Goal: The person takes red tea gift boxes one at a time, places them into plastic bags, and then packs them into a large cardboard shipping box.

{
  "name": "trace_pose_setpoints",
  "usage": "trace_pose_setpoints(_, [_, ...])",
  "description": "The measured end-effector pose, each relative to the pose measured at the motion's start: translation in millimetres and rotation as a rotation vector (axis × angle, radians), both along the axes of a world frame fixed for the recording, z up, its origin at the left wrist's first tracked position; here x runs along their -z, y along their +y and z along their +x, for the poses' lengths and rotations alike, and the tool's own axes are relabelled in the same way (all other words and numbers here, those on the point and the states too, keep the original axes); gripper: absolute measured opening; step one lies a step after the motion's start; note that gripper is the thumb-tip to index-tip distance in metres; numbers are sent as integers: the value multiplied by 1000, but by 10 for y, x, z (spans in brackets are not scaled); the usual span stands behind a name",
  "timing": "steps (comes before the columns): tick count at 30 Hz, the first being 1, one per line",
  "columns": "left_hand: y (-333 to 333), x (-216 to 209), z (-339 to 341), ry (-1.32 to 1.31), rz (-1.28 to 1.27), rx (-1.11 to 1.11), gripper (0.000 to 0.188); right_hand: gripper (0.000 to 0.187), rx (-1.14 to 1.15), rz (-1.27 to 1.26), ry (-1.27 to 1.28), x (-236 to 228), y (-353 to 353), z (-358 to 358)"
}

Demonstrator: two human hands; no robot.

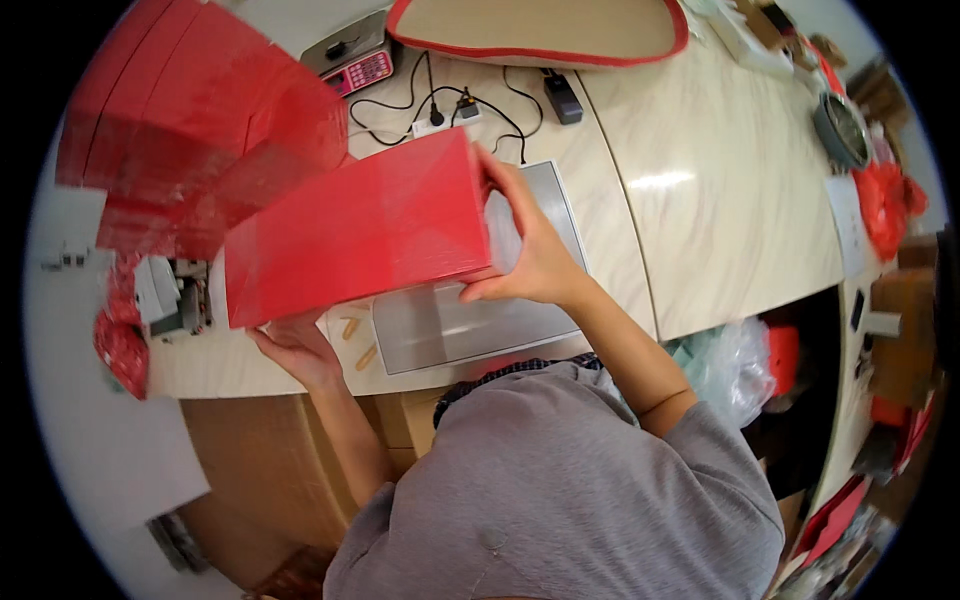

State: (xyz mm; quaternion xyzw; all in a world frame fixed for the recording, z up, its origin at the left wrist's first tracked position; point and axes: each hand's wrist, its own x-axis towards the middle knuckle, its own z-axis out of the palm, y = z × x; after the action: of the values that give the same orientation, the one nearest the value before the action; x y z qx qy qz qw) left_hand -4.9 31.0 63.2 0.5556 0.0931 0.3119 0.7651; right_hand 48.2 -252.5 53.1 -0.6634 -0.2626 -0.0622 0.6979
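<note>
A long red box [360, 220] with a glossy surface is held tilted above the table, between my two hands. My left hand [303, 350] supports its lower left edge from beneath, so part of the fingers is hidden. At the other end, my right hand [535, 245] grips the box, thumb below and fingers above. Something whitish and translucent [502, 232] shows at that end, against my right palm. Under the box lies a flat grey panel with a white rim [470, 335], partly covered. Two small tan pieces [366, 357] rest beside the panel.
Red boxes [200, 100] are stacked at the left. Behind stand a scale with pink keys [362, 72], a power strip [445, 122] with loose black cables, a small black device [562, 97] and a red-rimmed beige item [540, 28]. A metal bowl [843, 130] sits far right.
</note>
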Motion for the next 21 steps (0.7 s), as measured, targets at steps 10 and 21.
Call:
trace_pose_setpoints(10, [-44,24,-86,114,217,205,67,119,147,2,-137,277,22,-71])
trace_pose_setpoints(21, [-62,212,-1,219,227,96,77,118,97,46,-115,304,-56,19])
